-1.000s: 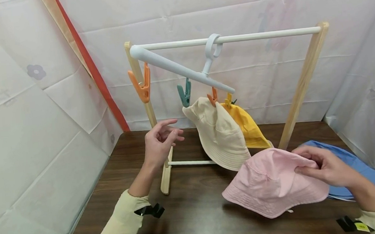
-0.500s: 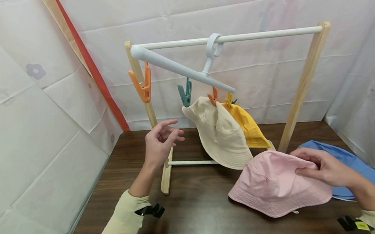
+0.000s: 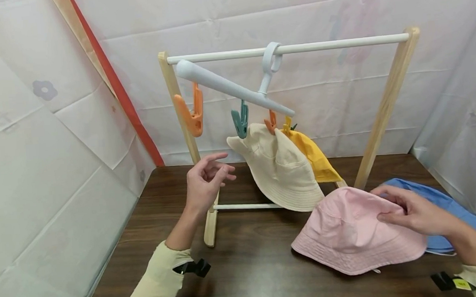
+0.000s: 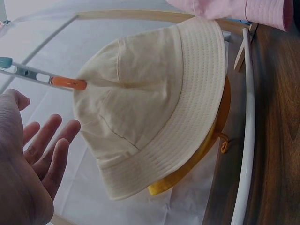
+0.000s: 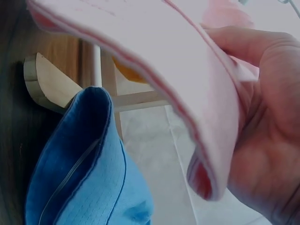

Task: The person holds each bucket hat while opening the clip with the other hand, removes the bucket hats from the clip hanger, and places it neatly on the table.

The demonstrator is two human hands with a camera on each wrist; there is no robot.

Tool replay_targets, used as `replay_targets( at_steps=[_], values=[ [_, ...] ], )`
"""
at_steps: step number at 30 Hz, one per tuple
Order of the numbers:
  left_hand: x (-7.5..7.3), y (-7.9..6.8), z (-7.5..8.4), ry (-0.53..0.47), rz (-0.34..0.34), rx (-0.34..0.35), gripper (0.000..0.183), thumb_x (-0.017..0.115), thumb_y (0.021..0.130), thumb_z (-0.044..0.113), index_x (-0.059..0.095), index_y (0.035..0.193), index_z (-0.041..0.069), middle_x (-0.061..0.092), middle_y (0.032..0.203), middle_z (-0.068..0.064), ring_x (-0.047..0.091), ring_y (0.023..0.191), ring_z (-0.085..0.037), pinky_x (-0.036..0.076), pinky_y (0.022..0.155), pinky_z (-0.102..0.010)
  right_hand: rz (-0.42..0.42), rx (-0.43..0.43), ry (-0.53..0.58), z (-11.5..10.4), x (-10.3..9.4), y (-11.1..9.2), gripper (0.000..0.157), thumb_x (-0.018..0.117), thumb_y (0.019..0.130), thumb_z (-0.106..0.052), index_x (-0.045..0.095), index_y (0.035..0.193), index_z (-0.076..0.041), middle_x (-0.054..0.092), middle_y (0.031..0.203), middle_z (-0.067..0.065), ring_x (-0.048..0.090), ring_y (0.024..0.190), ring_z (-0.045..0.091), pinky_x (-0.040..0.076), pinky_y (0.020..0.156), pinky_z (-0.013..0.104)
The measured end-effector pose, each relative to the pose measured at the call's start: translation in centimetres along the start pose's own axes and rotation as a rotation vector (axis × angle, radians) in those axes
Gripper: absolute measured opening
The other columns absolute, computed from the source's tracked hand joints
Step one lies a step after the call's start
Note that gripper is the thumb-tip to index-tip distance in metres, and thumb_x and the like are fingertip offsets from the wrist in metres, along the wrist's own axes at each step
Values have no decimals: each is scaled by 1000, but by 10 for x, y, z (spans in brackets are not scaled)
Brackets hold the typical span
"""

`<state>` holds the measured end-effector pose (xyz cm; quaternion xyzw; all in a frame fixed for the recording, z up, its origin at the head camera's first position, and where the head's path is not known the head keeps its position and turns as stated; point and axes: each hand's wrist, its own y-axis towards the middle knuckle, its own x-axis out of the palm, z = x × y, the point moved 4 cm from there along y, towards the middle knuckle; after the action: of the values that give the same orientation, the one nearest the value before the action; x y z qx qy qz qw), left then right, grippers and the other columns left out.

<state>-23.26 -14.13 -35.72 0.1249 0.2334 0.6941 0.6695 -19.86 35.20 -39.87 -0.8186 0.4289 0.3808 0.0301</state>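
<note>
A pink bucket hat [image 3: 351, 232] is gripped at its crown by my right hand [image 3: 416, 209], above the table's right half; the right wrist view shows its brim close up. My left hand [image 3: 207, 180] is in the air left of a cream bucket hat [image 3: 281, 173], apart from it, with loosely bent fingers and nothing held. That cream hat hangs from an orange clip [image 3: 271, 122] on a pale blue hanger [image 3: 234, 89]. Behind it a yellow hat [image 3: 311, 155] hangs from a yellow clip [image 3: 287, 125]. An orange clip [image 3: 191, 112] and a teal clip [image 3: 241, 122] hang further left.
The hanger is hooked over the white bar [image 3: 338, 44] of a wooden-sided rack [image 3: 386, 110]. A blue hat [image 3: 445, 212] lies on the dark wood table [image 3: 246, 267] behind my right hand. White cloth walls [image 3: 49, 180] stand behind and at both sides.
The hanger has swung slightly, its near end and clips shifting right. The pink hat has moved a little to the right in my right hand. My left hand has barely moved.
</note>
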Motion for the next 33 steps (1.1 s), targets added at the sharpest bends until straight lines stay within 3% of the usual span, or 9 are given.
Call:
replay_targets(
  at_steps=[5,17,24,33],
  values=[
    [0,0,0,3,-5,3,35,70,107,7,72,142,1,82,111,-33,81,82,3,64,70,-23,-46,26,8,9,3,-3,56,75,95,16,60,141,-11,77,103,-14,70,85,0,55,67,25],
    [0,-1,-3,8,1,-13,35,71,106,5,72,140,0,82,110,-32,83,82,-1,68,70,-34,-92,43,-53,22,7,-6,52,78,96,11,59,141,-7,74,110,-14,65,97,-5,51,74,20],
    [0,-1,-4,-1,0,-19,36,71,106,6,71,141,-2,82,110,-34,82,81,1,64,67,-24,-108,47,-61,28,11,-5,49,78,97,10,60,139,-6,72,116,-14,64,102,-6,51,78,19],
    [0,-1,-6,-11,5,-17,38,71,106,5,70,142,-6,82,109,-34,82,80,0,63,66,-22,-103,59,-105,34,12,-5,49,81,96,7,61,139,-5,71,117,-15,62,103,-8,49,80,16]
  ],
)
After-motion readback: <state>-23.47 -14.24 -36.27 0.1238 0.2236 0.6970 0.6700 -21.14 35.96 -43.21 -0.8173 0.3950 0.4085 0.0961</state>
